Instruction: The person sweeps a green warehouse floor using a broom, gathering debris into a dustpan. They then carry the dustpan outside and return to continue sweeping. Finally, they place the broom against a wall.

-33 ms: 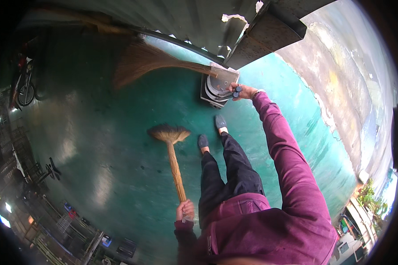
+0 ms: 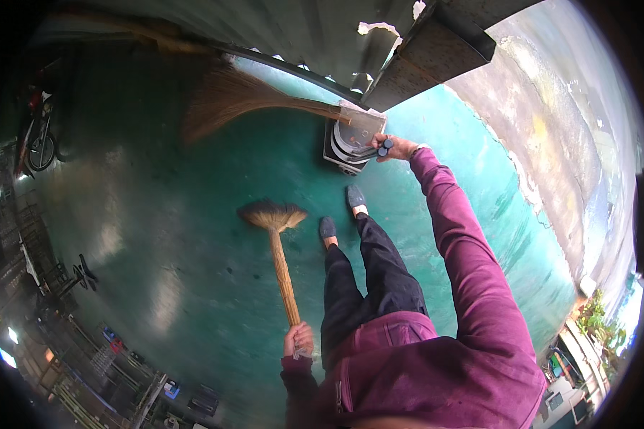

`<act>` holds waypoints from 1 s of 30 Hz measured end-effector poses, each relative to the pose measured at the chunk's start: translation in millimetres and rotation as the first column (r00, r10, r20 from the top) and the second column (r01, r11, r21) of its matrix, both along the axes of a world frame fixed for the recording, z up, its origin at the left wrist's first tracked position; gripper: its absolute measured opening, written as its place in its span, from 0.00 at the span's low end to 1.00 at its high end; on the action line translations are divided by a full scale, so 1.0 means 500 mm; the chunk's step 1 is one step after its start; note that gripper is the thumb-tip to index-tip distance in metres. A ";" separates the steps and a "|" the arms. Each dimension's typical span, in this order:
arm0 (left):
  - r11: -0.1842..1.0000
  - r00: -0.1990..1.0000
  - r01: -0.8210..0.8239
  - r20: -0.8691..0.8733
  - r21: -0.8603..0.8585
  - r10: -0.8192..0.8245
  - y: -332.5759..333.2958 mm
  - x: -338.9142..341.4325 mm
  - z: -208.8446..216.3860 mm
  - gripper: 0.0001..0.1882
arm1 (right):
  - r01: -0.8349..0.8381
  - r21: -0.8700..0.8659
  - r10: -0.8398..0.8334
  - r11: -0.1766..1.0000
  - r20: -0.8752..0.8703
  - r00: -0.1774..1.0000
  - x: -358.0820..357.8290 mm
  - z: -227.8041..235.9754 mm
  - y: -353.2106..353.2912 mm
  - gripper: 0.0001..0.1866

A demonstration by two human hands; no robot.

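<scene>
My left hand (image 2: 299,339) is closed round the end of a short straw broom's (image 2: 283,275) pale handle. The broom points away from me, its dark fan of bristles out over the green floor. Farther off to the right, my right hand (image 2: 395,147) is closed on a pair of handles with dark round ends (image 2: 385,147). These lead toward curved grey-white pieces (image 2: 341,146) in or on a dark-sided box (image 2: 332,159); whether they are dustpans I cannot tell. A larger reddish-brown broom (image 2: 243,100) lies with its narrow end at the box.
A corrugated metal panel (image 2: 300,32) and a rusty steel post (image 2: 436,61) stand just beyond the box. A bicycle (image 2: 41,146) is at the far left. Racks and loose gear (image 2: 122,357) line the lower left. Rough concrete (image 2: 544,121) borders the green floor (image 2: 172,236) on the right.
</scene>
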State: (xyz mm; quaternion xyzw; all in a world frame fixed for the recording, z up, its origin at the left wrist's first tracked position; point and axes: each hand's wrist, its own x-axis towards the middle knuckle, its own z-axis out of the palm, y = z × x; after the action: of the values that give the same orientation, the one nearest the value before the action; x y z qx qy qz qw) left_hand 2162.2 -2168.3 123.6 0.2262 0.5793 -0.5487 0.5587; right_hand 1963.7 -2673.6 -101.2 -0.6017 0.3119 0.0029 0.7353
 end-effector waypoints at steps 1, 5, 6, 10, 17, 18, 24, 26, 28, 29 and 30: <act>1.000 1.000 -0.019 -0.024 0.013 0.019 -0.005 -0.003 -0.001 0.05 | 0.004 -0.023 -0.004 1.000 -0.004 1.000 -0.009 -0.001 0.000 0.18; 1.000 1.000 0.012 -0.009 -0.028 -0.013 -0.018 -0.007 -0.004 0.04 | 0.164 -0.064 -0.167 0.984 -0.059 0.984 -0.038 0.001 -0.010 0.10; 1.000 1.000 0.014 -0.007 -0.026 -0.014 -0.020 -0.008 -0.003 0.04 | 0.201 -0.050 -0.205 0.978 -0.113 0.972 -0.043 0.004 -0.011 0.08; 1.000 1.000 0.012 -0.004 0.009 -0.012 -0.029 -0.015 -0.007 0.04 | 0.479 -0.002 -0.479 0.878 -0.049 0.876 -0.044 0.022 -0.031 0.07; 1.000 0.999 0.000 -0.041 -0.002 0.000 -0.025 -0.022 -0.016 0.05 | 0.573 -0.058 -0.576 0.817 -0.122 0.808 -0.010 0.061 -0.075 0.08; 1.000 0.999 -0.013 -0.051 -0.016 0.013 -0.022 -0.024 -0.017 0.05 | 0.569 -0.058 -0.572 0.820 -0.103 0.814 -0.010 0.061 -0.079 0.08; 0.999 1.000 0.014 0.022 -0.033 -0.013 -0.004 -0.035 -0.017 0.05 | 0.716 -0.091 -0.722 0.692 -0.066 0.689 -0.116 -0.004 -0.065 0.07; 0.999 0.999 0.032 0.016 -0.020 -0.031 -0.002 -0.035 -0.018 0.02 | 0.715 -0.063 -0.718 0.696 -0.027 0.696 -0.165 -0.039 -0.054 0.07; 0.999 0.999 0.032 -0.006 0.021 -0.032 0.001 -0.036 -0.020 0.06 | 0.633 -0.282 -0.626 0.721 0.129 0.769 -0.204 -0.060 -0.067 0.07; 0.999 0.999 0.041 -0.019 0.012 -0.041 0.000 -0.034 -0.021 0.06 | 0.598 -0.377 -0.588 0.708 0.155 0.794 -0.212 -0.067 -0.077 0.07; 0.999 0.999 0.037 -0.027 0.005 -0.037 0.000 -0.036 -0.022 0.07 | 0.562 -0.438 -0.594 0.702 0.076 0.801 -0.213 -0.070 -0.087 0.07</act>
State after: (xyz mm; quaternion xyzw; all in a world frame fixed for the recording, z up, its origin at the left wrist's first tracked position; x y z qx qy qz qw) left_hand 2144.3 -2168.4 112.6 0.2310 0.5841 -0.5602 0.5401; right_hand 1857.3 -2717.2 -136.4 -0.6224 0.5027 -0.2769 0.5321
